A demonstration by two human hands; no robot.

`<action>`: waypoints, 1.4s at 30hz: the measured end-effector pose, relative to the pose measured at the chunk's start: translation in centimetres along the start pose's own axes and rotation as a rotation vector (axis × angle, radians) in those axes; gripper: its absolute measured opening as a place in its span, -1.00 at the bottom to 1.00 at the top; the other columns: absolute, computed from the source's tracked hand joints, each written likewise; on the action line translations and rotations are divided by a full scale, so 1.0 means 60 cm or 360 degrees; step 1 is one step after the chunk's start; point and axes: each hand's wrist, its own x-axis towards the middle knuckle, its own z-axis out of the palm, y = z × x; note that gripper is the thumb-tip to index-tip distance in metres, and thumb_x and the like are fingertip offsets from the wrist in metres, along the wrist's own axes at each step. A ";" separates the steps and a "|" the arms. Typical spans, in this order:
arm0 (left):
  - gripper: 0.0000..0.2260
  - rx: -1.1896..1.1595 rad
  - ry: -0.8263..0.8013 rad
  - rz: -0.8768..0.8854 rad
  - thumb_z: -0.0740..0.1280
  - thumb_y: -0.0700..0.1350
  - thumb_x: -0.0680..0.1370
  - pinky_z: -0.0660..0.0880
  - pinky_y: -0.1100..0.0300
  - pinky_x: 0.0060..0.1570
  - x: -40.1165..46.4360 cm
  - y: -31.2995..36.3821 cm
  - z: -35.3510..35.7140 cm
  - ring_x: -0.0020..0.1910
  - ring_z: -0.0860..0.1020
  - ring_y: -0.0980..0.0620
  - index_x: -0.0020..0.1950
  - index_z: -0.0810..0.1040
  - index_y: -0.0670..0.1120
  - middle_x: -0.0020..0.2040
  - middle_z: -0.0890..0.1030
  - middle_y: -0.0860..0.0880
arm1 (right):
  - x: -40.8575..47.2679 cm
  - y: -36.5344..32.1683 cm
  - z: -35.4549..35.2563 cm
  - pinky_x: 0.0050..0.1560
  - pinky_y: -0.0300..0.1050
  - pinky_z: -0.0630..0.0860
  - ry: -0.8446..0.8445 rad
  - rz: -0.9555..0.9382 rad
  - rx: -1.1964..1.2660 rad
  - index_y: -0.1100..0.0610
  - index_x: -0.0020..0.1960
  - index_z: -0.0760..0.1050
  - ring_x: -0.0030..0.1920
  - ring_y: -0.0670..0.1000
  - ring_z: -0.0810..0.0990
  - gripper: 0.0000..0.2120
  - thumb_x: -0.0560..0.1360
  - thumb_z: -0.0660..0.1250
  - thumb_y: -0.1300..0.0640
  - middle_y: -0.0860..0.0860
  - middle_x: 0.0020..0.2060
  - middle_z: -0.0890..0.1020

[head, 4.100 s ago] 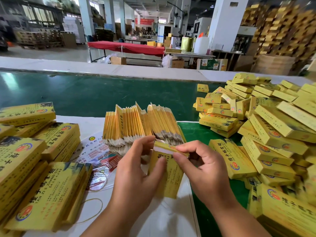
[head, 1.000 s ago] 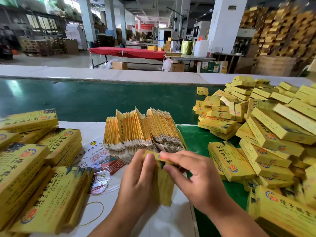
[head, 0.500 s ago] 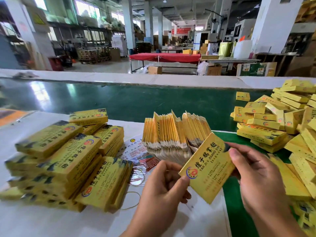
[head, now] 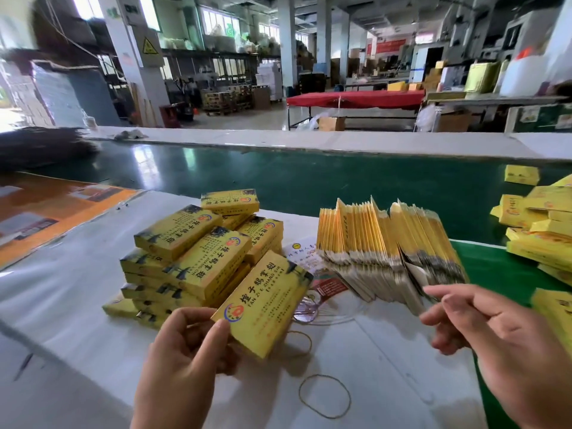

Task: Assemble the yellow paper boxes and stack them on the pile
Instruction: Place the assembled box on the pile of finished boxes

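Note:
My left hand [head: 185, 351] grips one corner of an assembled yellow paper box [head: 263, 301], held tilted just right of the pile of assembled boxes [head: 192, 252] on the white table. My right hand [head: 495, 332] hovers at the right, fingers spread and holding nothing, its fingertips close to the near right end of a fanned row of flat, unfolded yellow boxes [head: 390, 246] standing on edge mid-table.
A second heap of yellow boxes [head: 538, 230] lies at the right on the green mat. Rubber bands [head: 325, 396] and a printed leaflet [head: 309, 258] lie on the white table top [head: 77, 320]. A dark green conveyor belt [head: 278, 181] runs behind. An orange sheet [head: 46, 209] sits far left.
The view has swung left. My right hand has let go of the box and moved right toward the flat boxes; my left hand has carried the box left, next to the pile.

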 end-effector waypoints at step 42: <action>-0.80 0.0232 -0.0954 0.0731 0.38 -0.16 0.50 0.27 0.25 -0.50 0.001 0.022 0.324 -0.52 0.33 0.11 -0.32 0.49 -0.06 -0.46 0.51 -0.01 | 0.055 0.091 -0.048 -0.14 -0.10 0.45 0.0218 0.0486 -0.1618 0.04 0.32 0.48 -0.04 0.10 0.62 -0.66 0.58 0.16 0.15 0.07 0.00 0.68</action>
